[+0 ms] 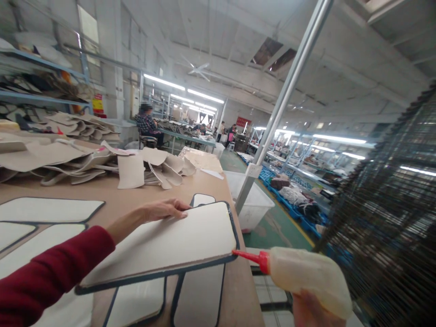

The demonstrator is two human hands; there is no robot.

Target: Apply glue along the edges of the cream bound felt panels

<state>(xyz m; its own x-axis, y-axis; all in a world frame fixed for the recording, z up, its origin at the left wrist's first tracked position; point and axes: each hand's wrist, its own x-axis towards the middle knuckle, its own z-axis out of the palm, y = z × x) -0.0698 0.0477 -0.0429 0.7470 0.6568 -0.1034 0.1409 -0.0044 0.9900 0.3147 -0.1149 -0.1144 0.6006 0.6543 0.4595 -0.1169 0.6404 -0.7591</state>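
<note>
My left hand (165, 210), in a dark red sleeve, lies with fingers flat on a white panel with a dark border (163, 247), near its far edge. The panel is lifted off the brown worktable (112, 200) and tilted. My right hand (311, 309) shows only partly at the bottom edge, wrapped round a translucent squeeze bottle (308, 272). The bottle's red nozzle (248, 257) touches the panel's near right corner. More white bordered panels (47, 210) lie flat on the table around it.
A heap of beige cut pieces (85, 159) lies at the table's far side. A slanted metal post (286, 95) and a white bin (250, 202) stand right of the table. A dark wire rack (384, 227) fills the right. Seated people (148, 127) work at far tables.
</note>
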